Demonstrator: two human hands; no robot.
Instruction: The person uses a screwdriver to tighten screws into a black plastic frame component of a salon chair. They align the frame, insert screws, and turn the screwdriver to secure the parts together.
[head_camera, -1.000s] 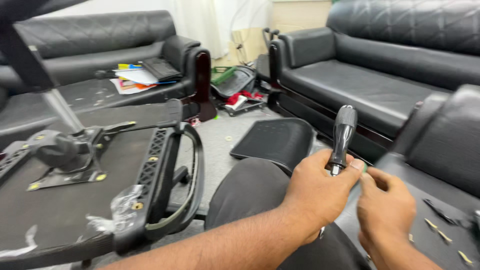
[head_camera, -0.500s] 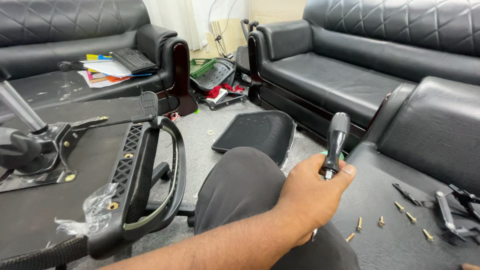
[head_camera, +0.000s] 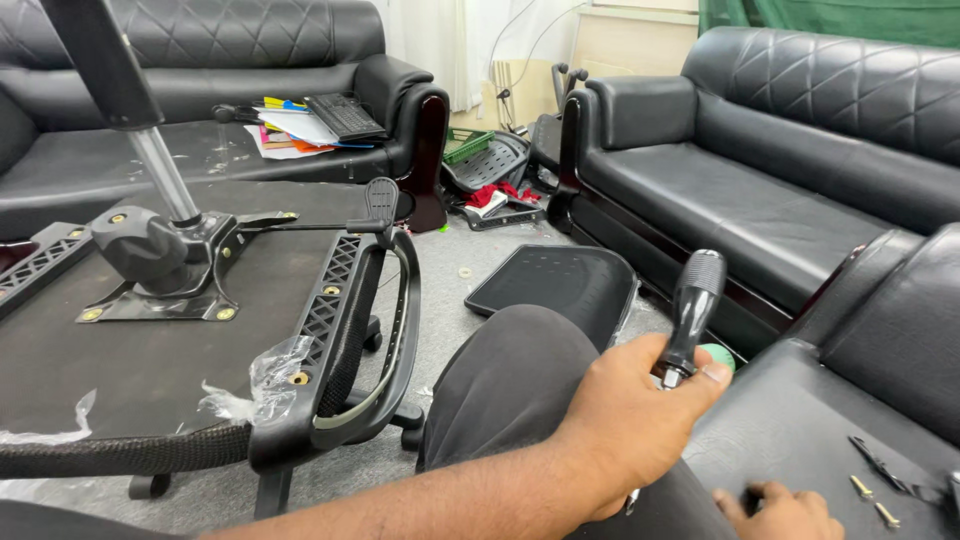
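- Head view, now: I read the left hand (head_camera: 630, 420) closed around a black-handled screwdriver (head_camera: 692, 305), handle pointing to 12 o'clock.
- Right hand (head_camera: 785, 512) at 5 o'clock, fingers curled down on the sofa seat (head_camera: 800, 430); whether it pinches anything I cannot tell.
- Brass screws (head_camera: 872, 500) lie just beside it, at 3 o'clock.
- Upturned office chair (head_camera: 330, 330) sits at 9 o'clock.
- Change: the right hand, out of frame half a second ago, has returned near the screws; I judge fastener pickup is in hand.

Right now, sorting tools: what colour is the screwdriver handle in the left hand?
Black, ribbed screwdriver handle, clearest in the head view.
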